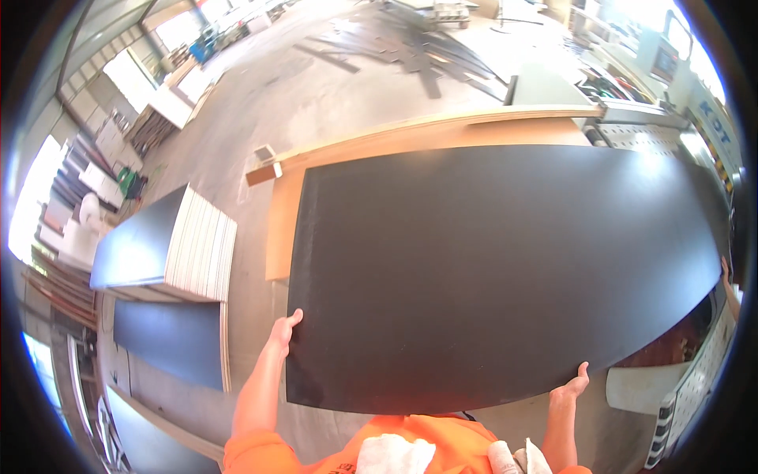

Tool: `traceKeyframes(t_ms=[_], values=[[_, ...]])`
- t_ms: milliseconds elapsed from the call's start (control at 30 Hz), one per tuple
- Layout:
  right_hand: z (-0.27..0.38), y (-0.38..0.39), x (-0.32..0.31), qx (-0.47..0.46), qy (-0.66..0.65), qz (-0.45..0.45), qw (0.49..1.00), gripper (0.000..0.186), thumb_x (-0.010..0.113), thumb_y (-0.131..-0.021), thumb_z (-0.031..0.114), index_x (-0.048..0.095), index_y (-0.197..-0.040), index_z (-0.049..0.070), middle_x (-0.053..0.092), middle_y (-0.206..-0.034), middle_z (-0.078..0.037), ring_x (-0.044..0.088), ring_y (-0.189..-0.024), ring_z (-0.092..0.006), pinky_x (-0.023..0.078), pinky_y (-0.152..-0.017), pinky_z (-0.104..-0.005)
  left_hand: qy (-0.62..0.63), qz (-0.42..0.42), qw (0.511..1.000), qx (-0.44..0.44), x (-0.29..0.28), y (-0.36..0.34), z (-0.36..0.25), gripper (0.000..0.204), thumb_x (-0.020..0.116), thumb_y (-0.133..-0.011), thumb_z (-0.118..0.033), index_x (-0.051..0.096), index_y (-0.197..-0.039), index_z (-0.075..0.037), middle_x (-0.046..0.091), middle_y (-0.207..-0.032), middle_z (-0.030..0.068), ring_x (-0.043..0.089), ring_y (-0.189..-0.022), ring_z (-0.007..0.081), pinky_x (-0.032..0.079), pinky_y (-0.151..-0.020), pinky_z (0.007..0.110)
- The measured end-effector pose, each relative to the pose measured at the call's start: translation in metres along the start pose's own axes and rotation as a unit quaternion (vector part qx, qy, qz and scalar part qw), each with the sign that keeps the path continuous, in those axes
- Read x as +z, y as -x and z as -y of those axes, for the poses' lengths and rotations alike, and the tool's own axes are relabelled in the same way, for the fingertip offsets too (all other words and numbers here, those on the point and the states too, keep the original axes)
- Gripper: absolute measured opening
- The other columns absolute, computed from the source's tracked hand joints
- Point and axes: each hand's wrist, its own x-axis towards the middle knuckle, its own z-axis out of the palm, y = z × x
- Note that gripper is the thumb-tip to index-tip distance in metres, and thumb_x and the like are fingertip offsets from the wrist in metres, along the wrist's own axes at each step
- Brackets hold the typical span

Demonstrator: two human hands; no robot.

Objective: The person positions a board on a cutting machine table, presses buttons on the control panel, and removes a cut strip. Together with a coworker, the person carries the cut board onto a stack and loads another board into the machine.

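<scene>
A large dark panel fills the middle, held nearly level above a wooden board. My left hand grips its left edge near the front corner. My right hand grips the near edge toward the right, thumb up. The fingers of both hands are partly hidden by the panel. At the far right, another person's hand is at the panel's edge.
Stacks of dark-faced boards stand at the left. A machine with a perforated plate lies behind and right of the panel. Dark strips lie on the floor beyond. A small wooden block sits by the board's far left corner.
</scene>
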Motion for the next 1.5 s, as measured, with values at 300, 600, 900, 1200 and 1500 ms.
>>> traceKeyframes(t_ms=[300,600,900,1200,1500], values=[[0.015,-0.049,0.013,-0.026,0.062,0.031,0.997,0.058,0.053,-0.097,0.045,0.049,-0.138,0.005,0.049,-0.143,-0.01,0.048,-0.127,-0.0313,0.038,-0.108,-0.0482,-0.486,-0.192,0.842,0.131,0.016,0.001,-0.083,0.07,0.071,-0.083,-0.048,0.057,-0.127,0.005,0.061,-0.127,0.0212,0.059,-0.117,0.0328,0.047,-0.099,0.042],[0.029,-0.112,0.031,-0.029,0.1,0.067,0.992,0.064,0.053,-0.095,0.052,0.05,-0.138,0.005,0.048,-0.144,-0.012,0.045,-0.13,-0.0338,0.031,-0.112,-0.0488,-0.51,-0.311,0.638,0.486,-0.015,-0.172,-0.277,0.061,0.056,-0.09,-0.021,0.039,-0.145,0.0,0.033,-0.155,0.0143,0.025,-0.146,0.0286,0.021,-0.119,0.045],[0.036,-0.103,0.055,-0.031,0.056,-0.005,0.998,0.063,0.049,-0.098,0.052,0.048,-0.137,0.003,0.047,-0.143,-0.013,0.045,-0.128,-0.034,0.034,-0.11,-0.0482,-0.51,-0.38,0.618,0.463,-0.031,-0.265,-0.287,0.054,0.049,-0.089,-0.018,0.046,-0.14,0.0,0.047,-0.144,0.0165,0.039,-0.138,0.0301,0.025,-0.118,0.044],[0.038,-0.112,0.049,-0.014,0.076,0.025,0.997,0.059,0.049,-0.098,0.05,0.05,-0.134,0.003,0.052,-0.138,-0.012,0.049,-0.122,-0.0336,0.037,-0.107,-0.0485,-0.461,-0.354,0.652,0.487,-0.04,-0.293,-0.263,0.047,0.051,-0.086,-0.011,0.054,-0.132,0.002,0.049,-0.143,0.0185,0.044,-0.135,0.0311,0.035,-0.113,0.042],[0.064,-0.118,0.018,-0.037,0.121,0.179,0.976,0.053,0.048,-0.099,0.045,0.051,-0.133,0.003,0.053,-0.137,-0.012,0.05,-0.123,-0.033,0.036,-0.109,-0.0481,-0.307,-0.272,0.813,0.414,0.002,-0.192,-0.199,0.042,0.066,-0.086,-0.017,0.061,-0.121,0.005,0.063,-0.115,0.0196,0.06,-0.108,0.0298,0.047,-0.093,0.039]])
